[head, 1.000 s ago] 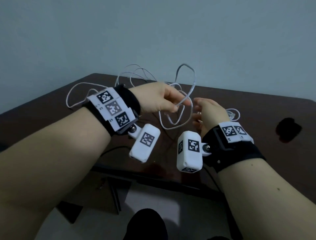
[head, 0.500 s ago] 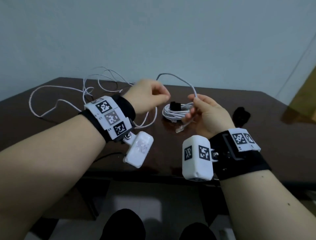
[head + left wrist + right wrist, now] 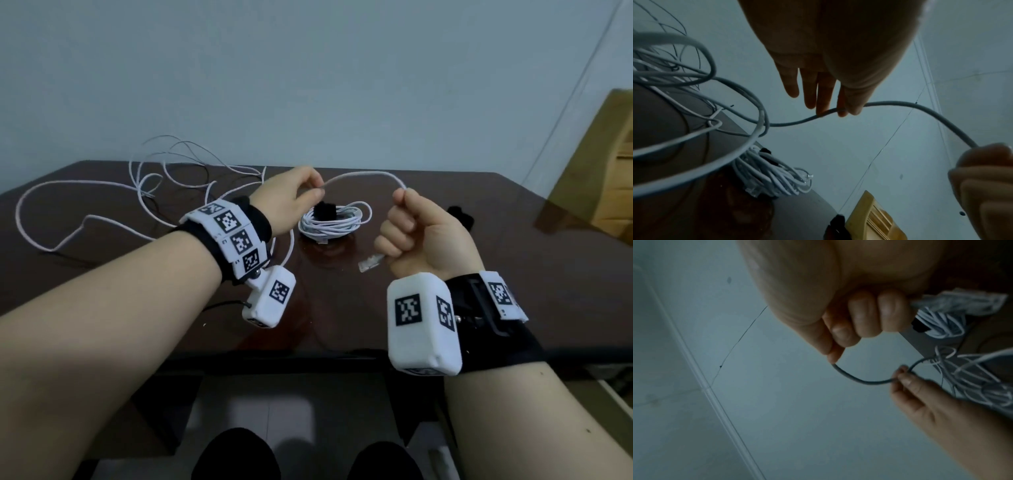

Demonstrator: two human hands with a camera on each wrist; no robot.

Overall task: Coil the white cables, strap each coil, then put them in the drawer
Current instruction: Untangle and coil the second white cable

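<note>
Nearest the camera, both forearms reach out over the front edge of the dark brown desk [image 3: 513, 260], each wrist wearing a black band with white marker-printed blocks. The right hand [image 3: 424, 236] is closed in a fist around the loose white cable [image 3: 363, 175], close to its end: the clear plug [image 3: 370, 263] sticks out below the little finger, and the cable leaves the top of the fist beside the thumb. From there it arches up and across to the left hand [image 3: 291, 202], which pinches it between thumb and forefinger; in the left wrist view the other fingers [image 3: 809, 91] of that hand hang straight and loose beside the pinch. Both hands are held above the desk, apart from each other, with the short arc of cable spanning the gap.

Just beyond the hands, between them, a finished coil of white cable [image 3: 334, 222] lies flat on the desk, bound by a black strap [image 3: 325, 209] at its far-left side. Past the right hand, a second black strap [image 3: 460, 216] lies loose on the desk top.

Behind and left of the left wrist, the rest of the loose cable spreads in wide, untidy loops [image 3: 85, 219] over the far-left part of the desk, some rising against the pale grey-blue wall [image 3: 308, 68]. At the far right stands a piece of yellow wooden furniture [image 3: 596, 171].
</note>
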